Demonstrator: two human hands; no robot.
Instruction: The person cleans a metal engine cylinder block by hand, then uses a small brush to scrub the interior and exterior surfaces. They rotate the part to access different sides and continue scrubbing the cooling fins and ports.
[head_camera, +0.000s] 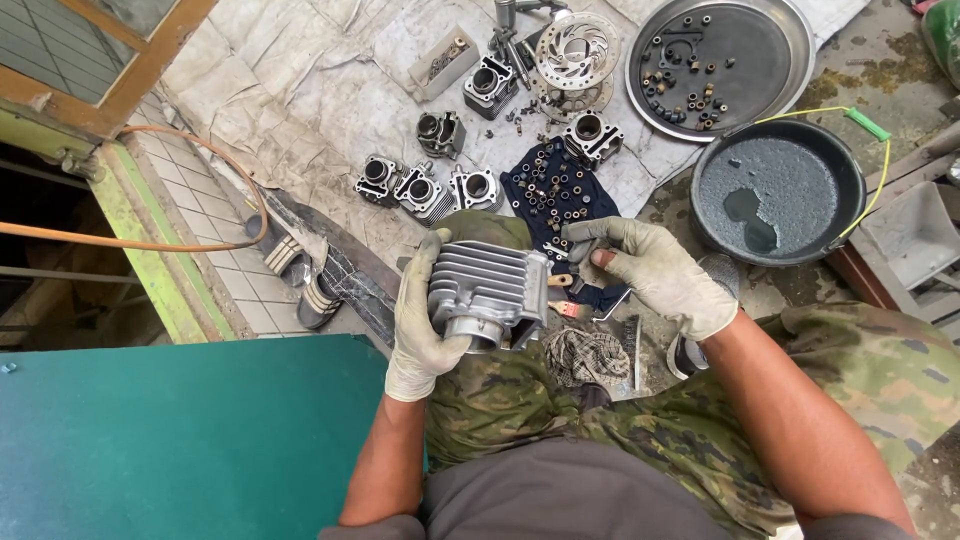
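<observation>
Lying across the lower left, from seven to nine o'clock: a flat teal sheet (190, 440), its bottom and left edges cut off by the frame. Spreading over the upper middle, a crumpled grey tarpaulin (320, 90) bearing most of the parts. Sitting at one o'clock, a round metal tray (795, 40) scattered with small dark nuts and washers, top rim cut off. Resting at two to three o'clock, a black basin (845, 190) of grey murky liquid, with a yellow wire handle and a green grip. Poking in at three o'clock, a grey rectangular tub (915, 235), only partly showing.

Being held at centre, over the camouflage-clad lap: a silver finned engine cylinder (487, 293), bore facing down toward the body. Wrapping round its left side, the left hand (420, 320) in a pale glove, fingers clamped on the fins. Gripping near the cylinder's upper right corner, the right hand (660, 270) in a grimy glove, fingers curled shut; whatever is pinched there being too hidden to make out.

Lying at twelve o'clock beyond the cylinder, a dark blue cloth (545, 190) strewn with small rings and bearings, partly covered by the right hand. Standing in a row at eleven o'clock, three smaller cylinder blocks (425, 187). Sitting at twelve, a drilled brake disc (577, 48). Peeking out below the cylinder, a wire brush head (587, 357). Showing no readable labels or signs anywhere.
</observation>
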